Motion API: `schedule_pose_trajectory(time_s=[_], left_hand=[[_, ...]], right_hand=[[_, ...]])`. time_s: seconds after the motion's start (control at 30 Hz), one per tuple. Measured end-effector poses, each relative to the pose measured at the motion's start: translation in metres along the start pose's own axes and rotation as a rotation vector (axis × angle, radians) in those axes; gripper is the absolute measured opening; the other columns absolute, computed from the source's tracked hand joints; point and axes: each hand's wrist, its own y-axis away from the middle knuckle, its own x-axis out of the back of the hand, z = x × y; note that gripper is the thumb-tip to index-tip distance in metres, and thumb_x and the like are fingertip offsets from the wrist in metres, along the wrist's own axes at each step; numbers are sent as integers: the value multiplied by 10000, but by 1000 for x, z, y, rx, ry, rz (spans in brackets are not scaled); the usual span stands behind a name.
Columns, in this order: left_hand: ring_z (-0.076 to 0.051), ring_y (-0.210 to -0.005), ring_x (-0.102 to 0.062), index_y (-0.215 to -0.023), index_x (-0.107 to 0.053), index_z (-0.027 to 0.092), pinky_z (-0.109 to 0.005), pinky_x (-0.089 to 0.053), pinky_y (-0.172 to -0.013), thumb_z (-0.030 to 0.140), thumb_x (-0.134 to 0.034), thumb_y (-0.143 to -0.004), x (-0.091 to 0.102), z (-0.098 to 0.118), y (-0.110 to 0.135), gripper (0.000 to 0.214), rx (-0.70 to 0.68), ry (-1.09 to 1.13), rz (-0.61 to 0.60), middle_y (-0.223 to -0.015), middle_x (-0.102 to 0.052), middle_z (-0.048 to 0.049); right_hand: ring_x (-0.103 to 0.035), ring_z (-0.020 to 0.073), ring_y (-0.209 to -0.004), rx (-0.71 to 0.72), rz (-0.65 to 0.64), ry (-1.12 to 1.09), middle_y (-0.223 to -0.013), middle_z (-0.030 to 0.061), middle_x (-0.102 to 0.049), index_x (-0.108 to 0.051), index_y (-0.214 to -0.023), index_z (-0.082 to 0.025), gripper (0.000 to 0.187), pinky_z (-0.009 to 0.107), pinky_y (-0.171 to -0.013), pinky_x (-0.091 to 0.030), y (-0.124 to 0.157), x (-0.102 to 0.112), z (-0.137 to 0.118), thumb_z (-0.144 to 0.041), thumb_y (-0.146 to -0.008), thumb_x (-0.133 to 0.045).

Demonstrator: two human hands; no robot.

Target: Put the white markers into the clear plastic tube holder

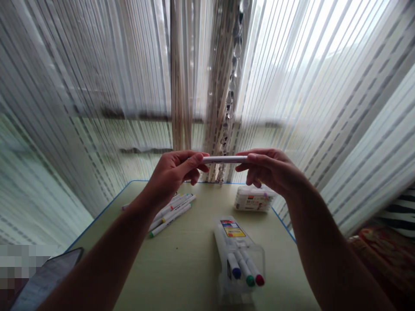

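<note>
A white marker (pixel 225 160) is held level in the air above the far part of the table, stretched between my two hands. My left hand (pixel 178 167) pinches its left end between thumb and fingers. At the other end, my right hand (pixel 267 166) grips it the same way. The marker's tips are hidden by my fingers. Below my left hand lies a loose pile of white markers (pixel 171 219) with coloured ends. A clear plastic case (pixel 223 255) stands nearer to me, holding markers with blue, green and red ends.
The pale green table (pixel 181 263) has a blue edge. A second clear box (pixel 254 199) with a printed label sits under my right hand. A dark-rimmed flat object (pixel 55 276) lies at the lower left. Striped sheer curtains (pixel 129 77) and a bead string (pixel 230 95) hang behind the table.
</note>
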Motion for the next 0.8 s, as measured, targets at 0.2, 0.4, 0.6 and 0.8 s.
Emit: schedule_pose_trajectory(time_s=[0.2, 0.4, 0.6, 0.8], left_hand=[[-82, -509, -549, -992, -754, 100, -215, -426, -480, 295, -670, -862, 2, 0, 0, 249, 9, 69, -16, -764, -719, -89], [-87, -521, -559, -995, -756, 105, -217, -430, -489, 290, -648, -876, 4, -1, -1, 245, 20, 114, -36, -778, -727, -93], [-96, -523, -561, -991, -757, 98, -224, -432, -488, 281, -640, -871, 4, 0, -1, 248, 34, 145, -35, -772, -728, -101], [-99, -523, -566, -989, -754, 90, -222, -434, -488, 286, -634, -871, 5, 0, -2, 258, 40, 161, -42, -763, -726, -102]], right_hand=[[-704, 165, -483, 6, -24, -47, -837, 142, -784, -755, -1048, -91, 277, 174, -354, -502, 0, 3, 0, -244, -828, -685], [-700, 167, -478, 4, -34, -72, -845, 145, -784, -748, -1064, -86, 302, 184, -347, -498, 0, 4, -1, -251, -829, -654], [-692, 161, -466, -1, -36, -92, -843, 137, -785, -753, -1045, -91, 297, 186, -345, -495, 0, 3, -2, -237, -816, -633], [-687, 161, -459, -25, -46, -104, -855, 138, -785, -752, -1039, -92, 306, 191, -343, -487, 0, 3, -4, -233, -811, -605]])
